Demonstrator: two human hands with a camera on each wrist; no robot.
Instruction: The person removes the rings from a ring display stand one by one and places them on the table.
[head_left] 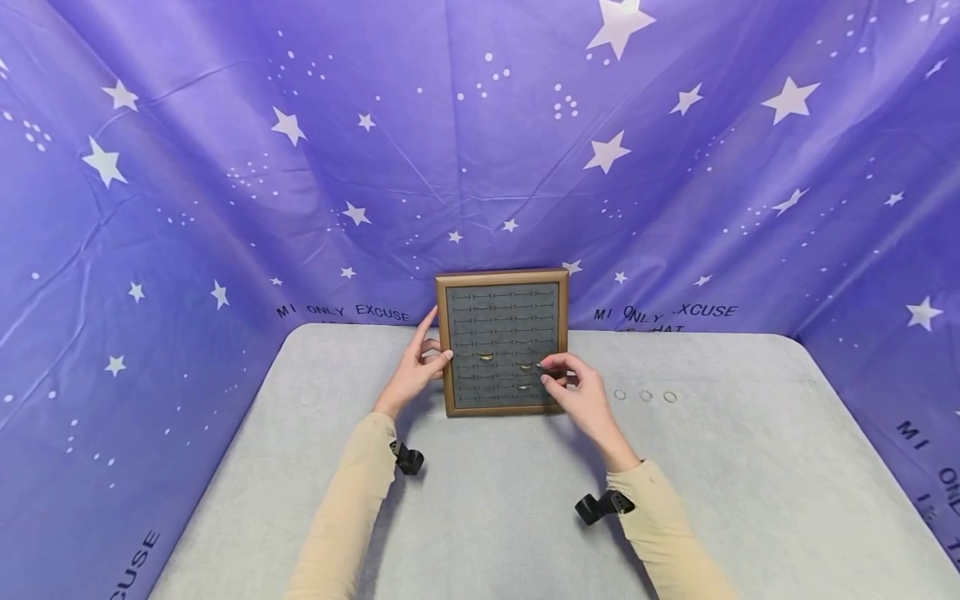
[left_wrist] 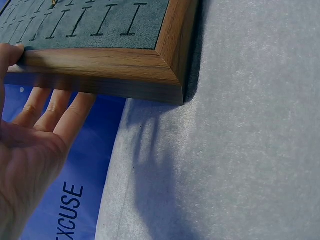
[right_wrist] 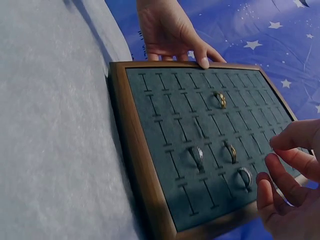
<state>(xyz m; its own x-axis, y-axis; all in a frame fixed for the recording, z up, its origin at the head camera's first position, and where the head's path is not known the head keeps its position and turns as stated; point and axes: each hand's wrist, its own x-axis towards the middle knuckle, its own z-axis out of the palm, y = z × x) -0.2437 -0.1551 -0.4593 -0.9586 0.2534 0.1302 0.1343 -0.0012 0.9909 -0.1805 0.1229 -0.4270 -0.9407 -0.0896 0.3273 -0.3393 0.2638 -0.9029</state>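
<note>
"What's the left hand (head_left: 408, 379) doing?"

"It's grasping the side edge of a ring display tray (head_left: 502, 411), its thumb pressing the front of the brown wood-grain frame (left_wrist: 100, 61) and its fingers lying behind."

"Where's the tray resting?"

"It's standing tilted toward the far side of the pale, mottled surface (head_left: 487, 500), before a purple star-printed curtain (head_left: 450, 167). Its dark, suede-like pad (right_wrist: 145, 109) is showing rows of I-shaped slits."

"And the right hand (head_left: 588, 404)?"

"It's hovering by the pad, fingers loosely bent and holding nothing I can see, the tips lying just beside a ribbed silver ring (right_wrist: 245, 172)."

"Which others are sitting in the slits?"

"Another silver ring (right_wrist: 199, 158), one gold ring (right_wrist: 222, 101) nearer the left hand, and a second gold ring (right_wrist: 232, 153) lower down. Three thin, round rings (head_left: 647, 390) are lying in a row on the surface, right of the tray."
</note>
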